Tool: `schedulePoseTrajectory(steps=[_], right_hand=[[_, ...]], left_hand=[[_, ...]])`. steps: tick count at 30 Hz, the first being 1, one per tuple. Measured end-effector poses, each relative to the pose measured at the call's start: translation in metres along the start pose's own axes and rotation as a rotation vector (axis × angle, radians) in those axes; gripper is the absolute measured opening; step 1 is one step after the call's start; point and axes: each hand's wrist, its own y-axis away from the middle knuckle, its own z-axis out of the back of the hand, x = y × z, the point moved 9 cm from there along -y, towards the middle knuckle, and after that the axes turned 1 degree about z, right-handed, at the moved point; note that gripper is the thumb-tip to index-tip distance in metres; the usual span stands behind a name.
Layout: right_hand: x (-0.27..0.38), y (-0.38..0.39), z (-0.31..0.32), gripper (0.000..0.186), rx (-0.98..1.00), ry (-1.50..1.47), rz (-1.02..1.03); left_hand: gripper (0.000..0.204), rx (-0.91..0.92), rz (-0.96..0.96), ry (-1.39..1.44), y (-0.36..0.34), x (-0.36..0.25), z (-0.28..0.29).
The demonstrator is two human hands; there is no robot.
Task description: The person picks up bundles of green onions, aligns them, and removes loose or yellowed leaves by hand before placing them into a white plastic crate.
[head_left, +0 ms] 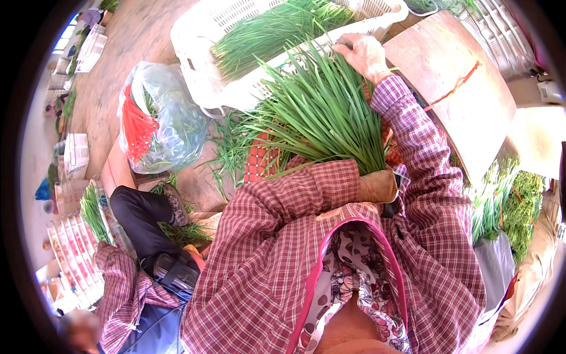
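Fingers of the right hand [364, 54] are closing around the far tips of the chive bundle [324, 115], while the left hand [377, 186] is clasping its near stems against the lap; evening the bunch seems underway, needing steady grip beside the white crate [203, 71].

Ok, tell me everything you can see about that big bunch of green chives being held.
The bunch of chives is a thick sheaf of long, thin, flat, fresh green leaves. Its base is tucked against the checked sleeve by the left hand, and the leaves fan upward and outward. The right hand grips the tips near the rim of the white plastic crate, which holds more chives. Loose leaves lie on the ground below.
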Motion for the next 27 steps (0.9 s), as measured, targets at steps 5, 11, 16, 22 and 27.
schedulePoseTrajectory(steps=[5, 11, 16, 22, 27], right_hand=[[-0.010, -0.017, 0.045, 0.050, -0.152, -0.013, -0.075], [0.016, 0.007, 0.021, 0.070, 0.445, -0.266, 0.081], [0.023, 0.028, 0.004, 0.038, 0.499, -0.147, 0.085], [0.021, 0.030, 0.035, 0.029, -0.200, -0.012, 0.386], [-0.042, -0.007, 0.058, 0.037, -0.112, -0.349, -0.088]], left_hand=[[0.018, 0.039, -0.038, -0.019, 0.000, -0.002, 0.007], [0.018, -0.009, 0.042, -0.183, 0.001, -0.001, 0.001], [0.016, -0.042, -0.036, -0.152, 0.002, 0.003, 0.026], [0.019, -0.088, 0.058, 0.036, 0.001, 0.016, 0.045], [0.022, -0.169, 0.076, 0.126, 0.002, 0.024, 0.060]])
